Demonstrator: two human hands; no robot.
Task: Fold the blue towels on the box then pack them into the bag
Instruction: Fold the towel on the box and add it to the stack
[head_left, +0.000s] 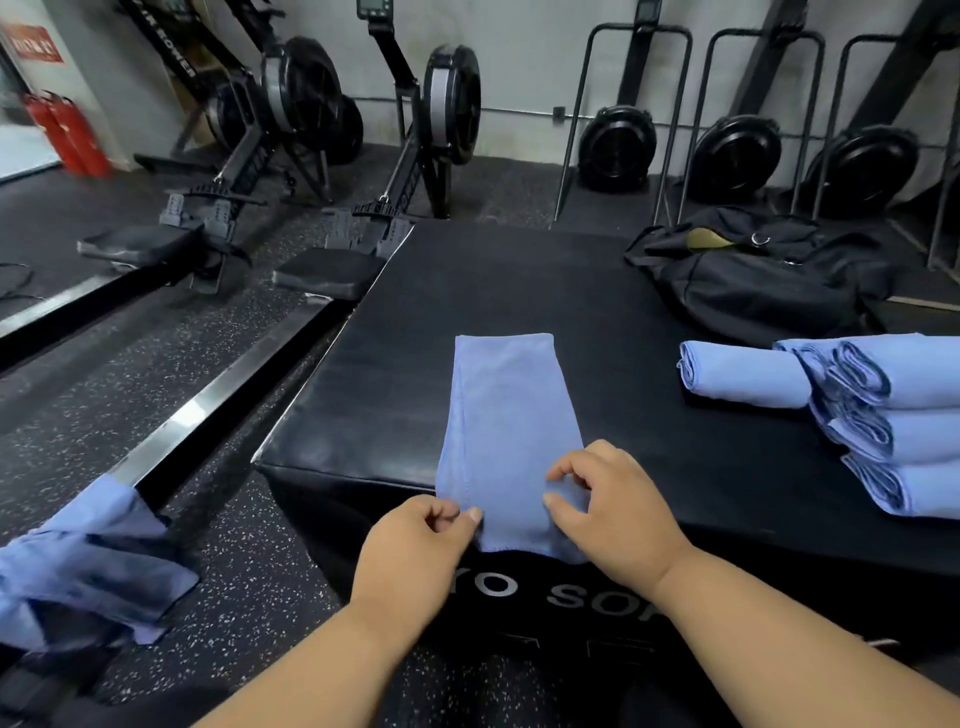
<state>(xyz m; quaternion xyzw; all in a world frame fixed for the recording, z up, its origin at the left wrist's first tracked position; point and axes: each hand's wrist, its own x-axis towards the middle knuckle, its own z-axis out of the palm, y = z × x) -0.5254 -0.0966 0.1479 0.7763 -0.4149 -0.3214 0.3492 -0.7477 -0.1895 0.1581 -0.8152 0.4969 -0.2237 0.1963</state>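
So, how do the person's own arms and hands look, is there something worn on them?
Both forearms are bare up to the frame's bottom edge: no sleeves show. The left hand and the right hand wear no gloves, and no rings, watch or wristband can be seen. The fingernails are short and unpainted.

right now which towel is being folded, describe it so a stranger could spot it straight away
On the big black box, look at the near edge, where the left hand and right hand pinch a blue cloth. That towel lies flat as one long narrow strip running away from the person. The other blue towels on the box, the folded towels at the right, are thick bundles.
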